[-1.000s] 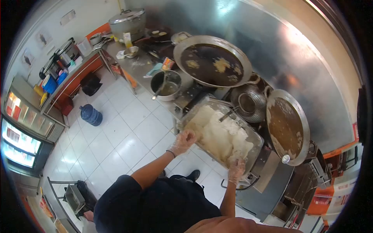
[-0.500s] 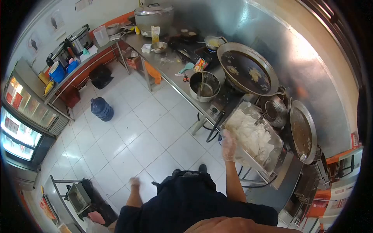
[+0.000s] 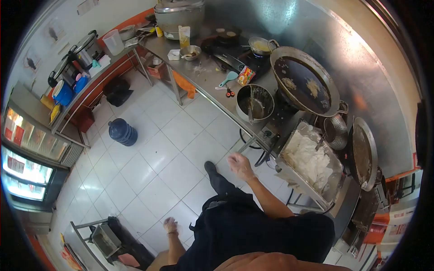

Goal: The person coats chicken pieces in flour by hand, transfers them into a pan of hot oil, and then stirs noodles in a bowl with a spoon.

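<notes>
My right hand, in a clear plastic glove, hangs over the floor left of the metal tray, apart from it. Its fingers are loosely bent and apart, with nothing in them. White flour-like powder fills much of the tray. Lower down, my left hand hangs over the tiles at my side, fingers loose, holding nothing I can see. Beyond the tray stands a wide wok of dark oil with pale pieces frying in it. A deep pot with a utensil inside sits nearer the counter edge.
A blue water jug stands on the white tiled floor. Along the counter are scissors, a teal brush, a small bowl and a large cooker. A second wok and a perforated ladle flank the tray.
My right hand has left the tray's edge and moved left over the floor. My left hand has shifted right and down in view. One foot has stepped forward, and the view has turned slightly.
</notes>
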Demonstrator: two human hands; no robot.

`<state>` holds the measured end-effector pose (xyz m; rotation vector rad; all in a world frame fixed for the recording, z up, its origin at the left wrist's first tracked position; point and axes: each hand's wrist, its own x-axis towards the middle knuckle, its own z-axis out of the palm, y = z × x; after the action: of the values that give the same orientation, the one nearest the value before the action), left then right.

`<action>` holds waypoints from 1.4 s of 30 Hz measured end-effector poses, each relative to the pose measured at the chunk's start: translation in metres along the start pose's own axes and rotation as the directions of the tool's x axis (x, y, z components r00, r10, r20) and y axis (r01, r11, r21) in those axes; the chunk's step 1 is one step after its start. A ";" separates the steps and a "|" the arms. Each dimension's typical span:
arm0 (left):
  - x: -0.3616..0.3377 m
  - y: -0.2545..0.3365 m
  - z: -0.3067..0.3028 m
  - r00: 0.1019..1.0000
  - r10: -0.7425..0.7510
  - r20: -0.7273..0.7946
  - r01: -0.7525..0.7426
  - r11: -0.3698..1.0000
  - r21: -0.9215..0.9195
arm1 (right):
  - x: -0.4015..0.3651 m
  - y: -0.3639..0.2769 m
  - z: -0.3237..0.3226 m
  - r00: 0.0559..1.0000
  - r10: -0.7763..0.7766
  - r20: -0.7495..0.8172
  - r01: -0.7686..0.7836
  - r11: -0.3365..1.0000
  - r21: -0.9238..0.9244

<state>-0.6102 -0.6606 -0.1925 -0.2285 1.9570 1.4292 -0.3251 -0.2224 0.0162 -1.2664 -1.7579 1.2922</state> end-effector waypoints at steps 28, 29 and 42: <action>0.346 0.392 0.178 0.750 -0.036 0.660 -0.661 -0.089 0.745 | 0.607 0.058 -0.064 0.548 0.110 -0.829 -0.715 0.575 -0.397; 0.373 0.413 0.190 0.706 -0.037 0.707 -0.705 -0.130 0.697 | 0.612 0.046 -0.067 0.523 0.185 -0.832 -0.736 0.591 -0.331; 0.484 0.697 0.425 0.864 0.052 0.501 -0.266 0.892 0.366 | 0.639 0.172 -0.074 0.468 0.134 -0.873 -0.724 0.624 -0.292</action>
<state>-1.1486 0.1022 -0.0211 0.4671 1.8277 0.9881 -0.4310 0.4107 -0.1599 -2.3960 -1.1618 0.0944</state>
